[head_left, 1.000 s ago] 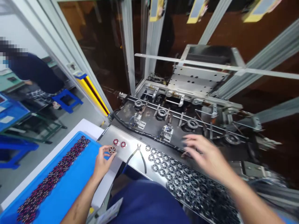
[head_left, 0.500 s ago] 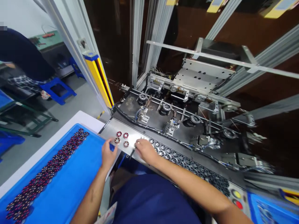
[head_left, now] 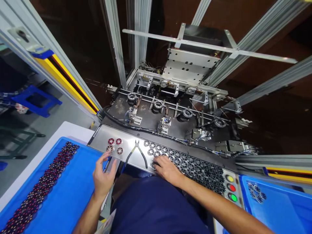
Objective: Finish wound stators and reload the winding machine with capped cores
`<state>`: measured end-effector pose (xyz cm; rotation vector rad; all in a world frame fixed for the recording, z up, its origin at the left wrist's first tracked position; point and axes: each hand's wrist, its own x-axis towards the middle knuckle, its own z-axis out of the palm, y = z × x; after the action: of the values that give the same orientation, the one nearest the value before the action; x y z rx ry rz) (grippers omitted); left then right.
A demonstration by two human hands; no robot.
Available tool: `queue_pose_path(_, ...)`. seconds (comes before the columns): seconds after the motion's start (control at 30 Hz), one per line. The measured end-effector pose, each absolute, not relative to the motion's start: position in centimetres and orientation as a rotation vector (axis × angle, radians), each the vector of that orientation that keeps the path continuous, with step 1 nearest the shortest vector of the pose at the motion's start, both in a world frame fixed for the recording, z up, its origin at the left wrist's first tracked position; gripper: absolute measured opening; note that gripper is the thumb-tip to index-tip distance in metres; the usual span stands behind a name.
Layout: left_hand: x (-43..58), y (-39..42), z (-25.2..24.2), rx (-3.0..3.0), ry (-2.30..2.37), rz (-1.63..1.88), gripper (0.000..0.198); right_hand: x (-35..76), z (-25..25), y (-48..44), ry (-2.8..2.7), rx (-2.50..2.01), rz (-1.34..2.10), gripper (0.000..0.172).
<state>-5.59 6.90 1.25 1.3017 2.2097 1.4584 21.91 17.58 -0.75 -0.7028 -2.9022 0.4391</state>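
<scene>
Head view: four reddish rings [head_left: 118,141] lay set out by the spread left hand [head_left: 103,178]; many grey rings [head_left: 192,164] seemed left, the right hand [head_left: 169,171] among them, grip unclear

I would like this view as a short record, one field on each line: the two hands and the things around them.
Left hand: fingers apart, beside four reddish rings
Right hand: fingers at a ring near the front edge of the metal ledge; grip unclear
Between hands: pliers, handles spread
Ledge, right part: many grey rings
Ledge, right end: yellow, red and green buttons
Left tray: blue, with a band of dark-and-red rings
</scene>
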Motion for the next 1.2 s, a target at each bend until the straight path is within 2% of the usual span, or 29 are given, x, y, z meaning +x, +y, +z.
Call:
queue_pose_path(0.23,-2.8,7.2,3.2,1.112,1.934,1.36,0.037,20.3,0.6,19.2,-2.944,-0.51,0.516,0.012)
queue_pose_path(0.33,-1.3,8.3,3.9,1.015,1.67,1.244,0.039,19.0,3.0,20.2,-2.852,-0.476,0.545,0.003)
queue_pose_path(0.43,0.0,9.7,5.4,0.932,1.396,1.18,0.057,17.2,6.9,20.7,-2.701,-0.409,0.592,0.022)
queue_pose_path(0.53,0.9,10.6,7.6,0.857,1.23,1.233,0.075,15.7,11.0,20.6,-2.42,-0.197,0.702,0.029)
queue_pose_path(0.6,1.2,11.0,9.0,0.707,1.103,1.315,0.072,15.3,12.9,20.5,-2.273,-0.123,0.727,0.028)
queue_pose_path(0.7,1.4,11.3,10.4,0.428,0.918,1.422,0.058,15.5,14.3,20.3,-2.235,-0.203,0.682,0.033)
queue_pose_path(0.83,1.8,11.4,11.2,0.347,0.841,1.483,0.035,16.1,14.5,19.8,-2.2,-0.293,0.595,0.021)
queue_pose_path(1.07,2.6,10.9,11.1,0.48,0.971,1.518,0.045,16.2,13.9,18.9,-2.098,-0.379,0.517,0.017)
queue_pose_path(1.2,2.2,10.9,10.7,0.59,1.045,1.504,0.043,17.5,15.0,19.2,-2.171,-0.42,0.826,0.021)
